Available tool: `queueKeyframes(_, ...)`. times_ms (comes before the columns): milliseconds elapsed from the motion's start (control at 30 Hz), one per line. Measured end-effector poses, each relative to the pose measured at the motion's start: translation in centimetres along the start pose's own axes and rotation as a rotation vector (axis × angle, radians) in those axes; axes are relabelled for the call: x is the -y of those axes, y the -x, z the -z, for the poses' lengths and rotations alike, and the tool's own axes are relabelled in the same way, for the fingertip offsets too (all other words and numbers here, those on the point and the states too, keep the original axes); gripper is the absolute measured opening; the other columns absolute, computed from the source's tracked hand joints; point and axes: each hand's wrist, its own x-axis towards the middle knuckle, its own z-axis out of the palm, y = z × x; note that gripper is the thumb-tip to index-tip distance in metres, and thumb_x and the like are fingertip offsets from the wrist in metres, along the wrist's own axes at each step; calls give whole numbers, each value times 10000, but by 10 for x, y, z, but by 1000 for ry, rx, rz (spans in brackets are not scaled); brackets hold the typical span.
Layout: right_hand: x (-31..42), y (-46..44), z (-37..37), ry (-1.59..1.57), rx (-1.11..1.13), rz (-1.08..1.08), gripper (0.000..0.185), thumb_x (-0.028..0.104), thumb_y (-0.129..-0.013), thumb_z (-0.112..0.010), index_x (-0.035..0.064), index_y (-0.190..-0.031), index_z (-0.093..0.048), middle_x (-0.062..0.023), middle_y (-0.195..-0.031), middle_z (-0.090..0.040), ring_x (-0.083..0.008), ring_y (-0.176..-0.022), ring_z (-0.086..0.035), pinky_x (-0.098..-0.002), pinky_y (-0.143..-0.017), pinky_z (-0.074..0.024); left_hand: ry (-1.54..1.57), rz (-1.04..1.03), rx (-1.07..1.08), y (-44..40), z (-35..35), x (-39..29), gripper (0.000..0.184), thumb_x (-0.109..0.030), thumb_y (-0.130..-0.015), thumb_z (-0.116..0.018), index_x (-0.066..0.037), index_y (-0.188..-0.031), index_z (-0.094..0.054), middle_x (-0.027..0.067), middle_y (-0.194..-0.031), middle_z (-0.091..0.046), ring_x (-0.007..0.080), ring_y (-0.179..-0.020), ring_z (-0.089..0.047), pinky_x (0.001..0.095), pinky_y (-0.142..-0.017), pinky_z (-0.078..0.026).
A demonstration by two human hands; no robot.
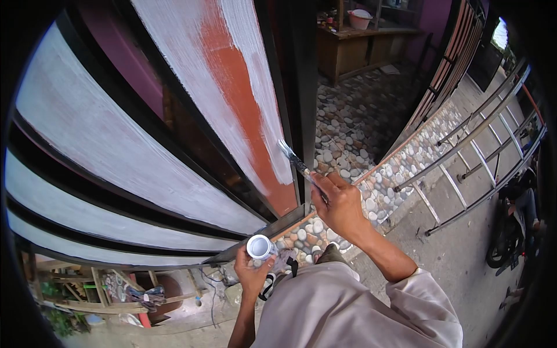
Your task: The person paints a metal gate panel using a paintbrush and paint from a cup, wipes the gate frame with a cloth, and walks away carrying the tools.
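Note:
My right hand point(338, 204) grips the dark handle of a paintbrush point(297, 165). White paint coats its bristles, which meet the right edge of a wide slat point(242, 95). That slat is orange-brown down the middle, with white strokes along both sides and bare colour at its lower end. Lower down, my left hand point(253, 272) holds a small open can of white paint point(260, 247), fingers wrapped round its side. Other slats point(110, 139) to the left are white over most of their length, with black bars between them.
Right of the slats, a doorway shows a pebbled floor point(345, 127) and a wooden cabinet point(362, 52) with a pink bucket point(360, 20). A metal ladder point(478, 153) lies along the right, near a motorbike point(510, 226). Wooden pieces point(98, 304) are at lower left.

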Motion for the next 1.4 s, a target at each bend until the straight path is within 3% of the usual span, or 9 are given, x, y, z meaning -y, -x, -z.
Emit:
queueKeyframes(167,-24,24,-15,31,258,-83,214,57,-839,-650,-1,-1039,-699,-171,-792,-642,-363,-634,-669,-453,-562,-537,10,7,19,2,1,5,568,-23,-699,-868,16,-1181,-571,96,-1086,-668,169,-1011,-646,326,-912,-514)
queueKeyframes(367,1,-26,12,-5,127,-46,251,-1,-787,-697,-21,-1036,-719,-182,-818,-677,-352,-673,-677,-409,-604,-528,30,16,28,1,0,2,573,-21,-700,-867,14,-1190,-572,98,-1094,-669,172,-1013,-648,328,-923,-511)
queueKeyframes(700,35,-71,53,-29,-1,73,214,6,-809,-671,-12,-1019,-708,-168,-780,-638,-360,-655,-661,-445,-582,-514,10,22,4,2,1,3,562,-16,-686,-874,6,-1169,-588,91,-1078,-670,163,-1008,-641,321,-913,-507)
queueKeyframes(900,59,-102,77,-8,-205,229,228,3,-800,-701,7,-1028,-701,-128,-748,-610,-299,-589,-628,-392,-534,-492,22,2,23,-2,1,1,577,-8,-687,-872,8,-1185,-581,95,-1106,-661,171,-1019,-640,323,-919,-506)
queueKeyframes(967,61,-108,74,-33,-404,338,275,-42,-797,-739,-20,-1070,-720,-85,-753,-654,-130,-565,-604,-255,-453,-436,20,3,25,-4,2,-2,580,-4,-687,-871,9,-1188,-579,96,-1110,-659,172,-1022,-639,325,-921,-506)
queueKeyframes(1033,49,-101,55,-38,-416,364,310,-49,-799,-741,-10,-1105,-711,-82,-743,-633,-141,-541,-584,-267,-450,-431,16,7,27,-4,1,-3,583,-1,-687,-870,10,-1191,-577,96,-1115,-658,174,-1025,-639,326,-924,-506)
queueKeyframes(1233,-9,-17,-24,-36,-191,163,339,-25,-808,-731,21,-1142,-696,-82,-708,-552,-208,-504,-557,-331,-465,-451,3,17,28,-2,3,0,580,-6,-692,-865,11,-1193,-574,98,-1116,-661,174,-1025,-642,326,-928,-506)
queueKeyframes(1333,-44,48,-67,-73,-98,44,318,4,-820,-726,15,-1136,-691,-99,-736,-581,-241,-518,-580,-357,-484,-472,-16,-7,32,-1,4,-2,572,-23,-708,-862,15,-1197,-570,109,-1116,-662,178,-1030,-643,332,-925,-511)
queueKeyframes(1400,-61,86,-89,-82,88,-136,284,51,-824,-716,1,-1103,-696,-152,-810,-659,-312,-597,-672,-399,-517,-522,-11,10,38,0,3,-2,579,-27,-708,-864,15,-1203,-566,110,-1118,-662,179,-1029,-644,334,-923,-513)
